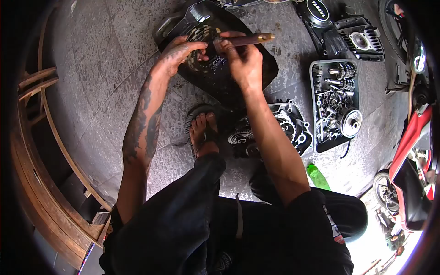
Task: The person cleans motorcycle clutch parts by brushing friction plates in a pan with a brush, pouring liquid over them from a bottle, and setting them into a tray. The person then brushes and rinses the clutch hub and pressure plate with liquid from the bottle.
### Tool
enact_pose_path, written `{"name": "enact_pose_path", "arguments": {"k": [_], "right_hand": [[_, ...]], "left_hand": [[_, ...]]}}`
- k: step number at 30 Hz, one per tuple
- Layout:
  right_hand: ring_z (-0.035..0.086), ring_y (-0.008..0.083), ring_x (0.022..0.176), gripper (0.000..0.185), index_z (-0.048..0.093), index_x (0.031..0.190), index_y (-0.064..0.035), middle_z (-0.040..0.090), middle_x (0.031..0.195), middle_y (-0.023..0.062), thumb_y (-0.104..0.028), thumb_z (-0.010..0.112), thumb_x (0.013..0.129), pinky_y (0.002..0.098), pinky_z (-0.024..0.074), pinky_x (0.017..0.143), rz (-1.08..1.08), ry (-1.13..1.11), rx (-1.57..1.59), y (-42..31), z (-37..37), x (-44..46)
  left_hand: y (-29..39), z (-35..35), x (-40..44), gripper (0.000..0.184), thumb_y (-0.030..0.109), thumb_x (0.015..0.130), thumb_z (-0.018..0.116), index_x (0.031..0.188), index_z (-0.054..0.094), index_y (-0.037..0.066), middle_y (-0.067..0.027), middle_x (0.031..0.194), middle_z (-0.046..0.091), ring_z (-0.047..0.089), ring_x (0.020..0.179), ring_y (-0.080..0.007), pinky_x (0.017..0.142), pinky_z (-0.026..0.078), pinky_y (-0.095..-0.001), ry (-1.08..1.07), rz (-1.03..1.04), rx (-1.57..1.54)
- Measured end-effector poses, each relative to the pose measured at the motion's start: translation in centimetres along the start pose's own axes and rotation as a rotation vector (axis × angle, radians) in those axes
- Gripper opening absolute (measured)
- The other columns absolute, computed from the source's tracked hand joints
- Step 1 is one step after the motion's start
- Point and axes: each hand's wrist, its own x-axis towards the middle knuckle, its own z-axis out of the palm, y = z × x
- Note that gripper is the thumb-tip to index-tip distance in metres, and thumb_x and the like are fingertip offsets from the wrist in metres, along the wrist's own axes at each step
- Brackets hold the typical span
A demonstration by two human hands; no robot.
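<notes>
My left hand [176, 55] grips the left side of a round, ring-shaped part with segmented pale pads, which looks like a clutch plate [201, 33]. The ring is held over a black tub [211, 87] with dark, wet-looking contents. My right hand [245, 62] is closed around a brush [250, 40] with a dark handle and a brass-coloured end pointing right. The brush's working end is near the ring and my left fingertips; whether it touches the ring I cannot tell.
An engine casing [293, 123] with gears lies near my foot [201, 130]. Right of it, a metal tray [314, 114] holds gears and small parts. A finned cylinder [362, 41] and a Yamaha cover [317, 11] lie beyond. A green bottle [318, 177] is by my knee; wooden furniture [55, 192] stands left.
</notes>
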Motion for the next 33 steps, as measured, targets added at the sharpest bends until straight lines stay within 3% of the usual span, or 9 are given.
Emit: {"name": "enact_pose_path", "arguments": {"k": [7,12,15,18,21,23,28,31,33], "right_hand": [[0.069,0.0309,0.084,0.013,0.068,0.098,-0.0042,0.069,0.090,0.0170,-0.003,0.061,0.086,0.0346,0.0519,0.073,-0.069,0.092,-0.162,0.2,0.0,-0.9],[0.063,0.0131,0.085,0.014,0.066,0.102,0.0000,0.068,0.091,0.0077,-0.005,0.063,0.089,0.0275,0.0493,0.080,-0.105,0.238,0.158,-0.2,-0.1,-0.6],[0.063,0.0131,0.088,0.013,0.066,0.102,-0.0004,0.068,0.095,0.0072,-0.005,0.063,0.089,0.0276,0.0488,0.082,-0.014,0.260,0.325,-0.7,0.0,-0.4],[0.065,0.0152,0.084,0.015,0.066,0.103,-0.0017,0.069,0.091,0.0100,-0.005,0.063,0.089,0.0290,0.0501,0.078,-0.009,0.236,0.116,0.4,-0.6,-0.3],[0.068,0.0191,0.081,0.015,0.066,0.103,-0.0038,0.069,0.088,0.0135,-0.006,0.062,0.089,0.0314,0.0510,0.074,-0.038,0.195,-0.170,0.8,-1.4,-0.6],[0.068,0.0202,0.079,0.014,0.066,0.103,-0.0044,0.069,0.087,0.0119,-0.007,0.061,0.089,0.0322,0.0509,0.073,-0.003,0.222,0.045,1.2,-1.0,-0.7],[0.063,0.0415,0.089,0.016,0.066,0.098,-0.0071,0.066,0.092,0.0200,-0.002,0.059,0.084,0.0462,0.0509,0.074,-0.084,0.118,-0.314,2.5,-0.3,0.4],[0.064,0.0399,0.089,0.017,0.067,0.101,-0.0091,0.068,0.090,0.0185,-0.011,0.062,0.085,0.0472,0.0518,0.075,0.041,-0.039,-0.645,3.1,-0.7,0.1],[0.065,0.0399,0.088,0.018,0.068,0.102,-0.0102,0.069,0.089,0.0190,-0.016,0.063,0.086,0.0466,0.0523,0.077,0.174,-0.137,-0.571,1.9,-0.9,0.2]], "left_hand": [[0.3,1.6,-0.2,0.026,0.032,0.090,0.067,0.091,0.067,0.006,0.0023,0.066,0.053,0.052,0.059,-0.0084,0.058,0.048,-0.0272,-0.057,-0.053,-0.040],[0.7,2.4,-1.3,0.035,0.038,0.093,0.061,0.103,0.067,0.004,-0.0015,0.073,0.061,0.062,0.067,-0.0104,0.068,0.054,-0.0280,-0.030,-0.014,-0.096],[-0.1,2.2,-1.0,0.039,0.040,0.096,0.055,0.109,0.065,0.005,-0.0060,0.081,0.067,0.067,0.076,-0.0156,0.074,0.056,-0.0320,-0.103,0.077,-0.166],[0.5,1.5,-0.5,0.045,0.041,0.098,0.051,0.118,0.058,0.001,-0.0122,0.098,0.068,0.068,0.096,-0.0252,0.085,0.055,-0.0367,-0.268,0.109,-0.475],[0.1,1.5,-0.2,0.047,0.040,0.099,0.050,0.118,0.057,-0.002,-0.0142,0.102,0.067,0.067,0.099,-0.0265,0.089,0.054,-0.0378,-0.136,0.049,-0.359],[-0.3,1.7,-0.3,0.041,0.034,0.098,0.052,0.116,0.057,-0.003,-0.0155,0.101,0.067,0.067,0.097,-0.0277,0.090,0.053,-0.0381,-0.088,0.041,-0.317],[-0.4,2.0,-0.6,0.029,0.023,0.093,0.057,0.108,0.061,-0.002,-0.0134,0.090,0.069,0.069,0.091,-0.0289,0.082,0.053,-0.0350,-0.238,0.121,-0.269],[0.6,2.6,-1.0,0.032,0.030,0.094,0.059,0.106,0.063,0.001,-0.0115,0.082,0.068,0.070,0.077,-0.0268,0.077,0.055,-0.0338,-0.062,0.033,-0.167],[0.1,2.2,-0.8,0.027,0.023,0.093,0.060,0.106,0.063,-0.001,-0.0112,0.084,0.068,0.070,0.080,-0.0249,0.078,0.054,-0.0331,-0.051,-0.022,-0.270]]}}
